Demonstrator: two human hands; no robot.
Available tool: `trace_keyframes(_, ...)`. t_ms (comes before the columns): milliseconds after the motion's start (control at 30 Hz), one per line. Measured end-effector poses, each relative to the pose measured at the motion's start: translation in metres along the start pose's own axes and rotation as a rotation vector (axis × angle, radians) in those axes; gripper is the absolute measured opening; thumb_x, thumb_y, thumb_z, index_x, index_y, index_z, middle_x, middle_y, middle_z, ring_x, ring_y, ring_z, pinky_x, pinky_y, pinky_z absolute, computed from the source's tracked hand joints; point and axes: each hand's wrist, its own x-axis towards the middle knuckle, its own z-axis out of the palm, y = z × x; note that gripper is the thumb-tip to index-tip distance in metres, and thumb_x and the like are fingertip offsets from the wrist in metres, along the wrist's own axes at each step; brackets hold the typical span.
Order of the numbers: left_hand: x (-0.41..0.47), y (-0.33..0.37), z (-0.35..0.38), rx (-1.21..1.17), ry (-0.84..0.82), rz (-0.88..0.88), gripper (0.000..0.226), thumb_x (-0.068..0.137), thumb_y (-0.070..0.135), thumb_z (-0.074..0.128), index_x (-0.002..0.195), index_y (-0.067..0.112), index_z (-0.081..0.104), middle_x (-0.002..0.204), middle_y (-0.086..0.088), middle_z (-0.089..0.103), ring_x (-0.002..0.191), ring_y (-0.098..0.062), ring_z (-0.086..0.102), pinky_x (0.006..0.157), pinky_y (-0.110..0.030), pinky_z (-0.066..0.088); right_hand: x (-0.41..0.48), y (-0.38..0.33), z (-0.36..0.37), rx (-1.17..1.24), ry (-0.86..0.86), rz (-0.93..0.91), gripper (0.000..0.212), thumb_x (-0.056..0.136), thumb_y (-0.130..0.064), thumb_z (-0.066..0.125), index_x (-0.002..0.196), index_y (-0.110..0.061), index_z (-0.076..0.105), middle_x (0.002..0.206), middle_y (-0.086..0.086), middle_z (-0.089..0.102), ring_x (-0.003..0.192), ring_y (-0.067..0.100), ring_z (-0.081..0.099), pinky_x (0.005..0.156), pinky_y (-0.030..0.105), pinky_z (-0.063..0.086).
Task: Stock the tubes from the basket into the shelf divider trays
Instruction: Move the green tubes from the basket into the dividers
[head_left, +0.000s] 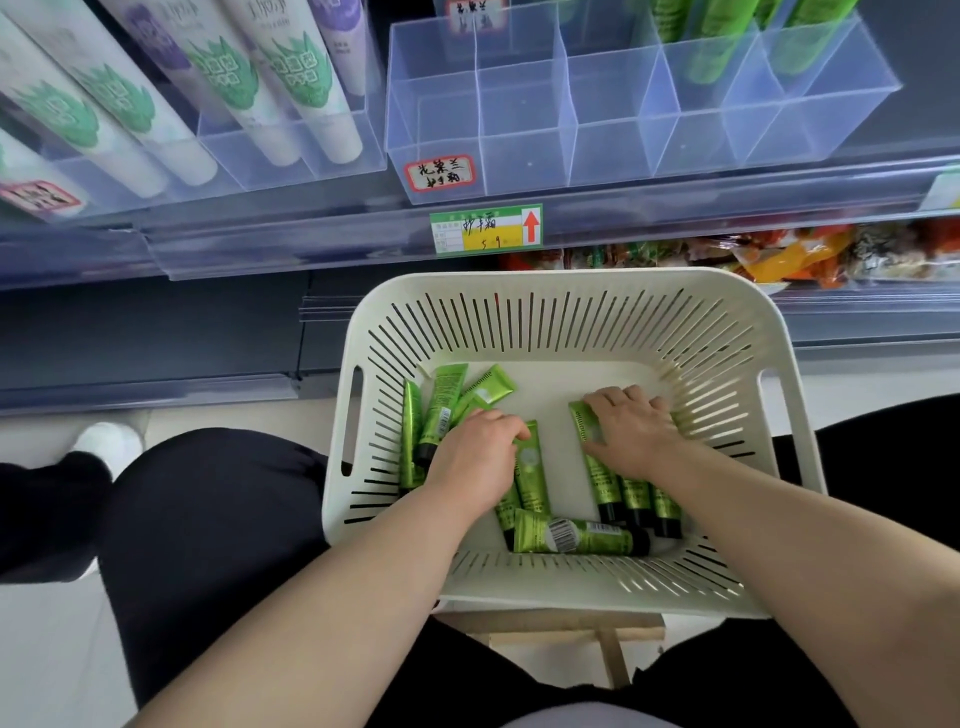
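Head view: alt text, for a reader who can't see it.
Two hands reach into a white slotted basket of green tubes; the left hand grips a tube, the right hand lies over three more. Above, a clear divider tray on the shelf stands mostly empty.

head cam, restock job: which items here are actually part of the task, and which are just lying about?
In the job:
- green tubes in the basket
- clear divider tray
- left hand and right hand, both down among the tubes

Lying about:
- white tubes in the neighbouring tray
- price tag
- snack packets lower down
- wooden stand under the basket
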Motion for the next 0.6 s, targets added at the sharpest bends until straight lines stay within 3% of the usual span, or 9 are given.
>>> trace_keyframes(133,-0.001,0.001,0.000,0.003,-0.001,0.007,0.027,0.098,0.012,0.051,0.121,0.019,0.063,0.125,0.003,0.062,0.117,-0.016,0.051,0.100,-0.031,0.044,-0.003,-0.006,-0.001,-0.012,0.116,0.134,0.067,0.086,-0.053,0.055,0.138,-0.016,0.033,0.131,0.009,0.049,0.120,0.028,0.043,0.096,0.043,0.040)
trace_keyframes(267,-0.001,0.000,0.001,0.001,0.006,0.008,0.027,0.098,0.011,0.051,0.121,0.018,0.064,0.124,0.002,0.062,0.117,-0.016,0.051,0.099,-0.031,0.044,-0.007,-0.015,0.006,0.146,0.016,0.133,0.063,0.082,-0.047,0.066,0.127,-0.016,0.036,0.110,0.008,0.056,0.099,0.027,0.057,0.070,0.036,0.048)
trace_keyframes(367,0.000,0.000,0.000,-0.009,0.012,0.001,0.027,0.098,0.011,0.050,0.121,0.018,0.064,0.124,0.002,0.062,0.117,-0.016,0.050,0.098,-0.031,0.044,-0.006,-0.023,0.012,0.229,-0.003,0.046,0.068,0.081,-0.038,0.069,0.133,-0.018,0.031,0.112,0.009,0.055,0.097,0.028,0.059,0.075,0.038,0.052)
trace_keyframes(500,0.001,-0.001,0.000,-0.015,0.010,-0.012,0.027,0.098,0.011,0.051,0.121,0.018,0.064,0.125,0.002,0.062,0.118,-0.016,0.050,0.099,-0.032,0.044,-0.003,-0.029,0.013,0.208,-0.011,0.087,0.079,0.079,-0.032,0.071,0.140,-0.020,0.023,0.114,0.010,0.053,0.098,0.029,0.059,0.075,0.038,0.053)
trace_keyframes(600,0.001,-0.002,0.000,-0.013,0.017,-0.020,0.028,0.098,0.011,0.051,0.121,0.018,0.064,0.126,0.002,0.061,0.120,-0.016,0.049,0.101,-0.030,0.042,0.000,-0.030,0.011,0.237,-0.038,0.122,0.071,0.074,-0.030,0.070,0.134,-0.017,0.035,0.111,0.007,0.053,0.097,0.027,0.058,0.071,0.033,0.051)
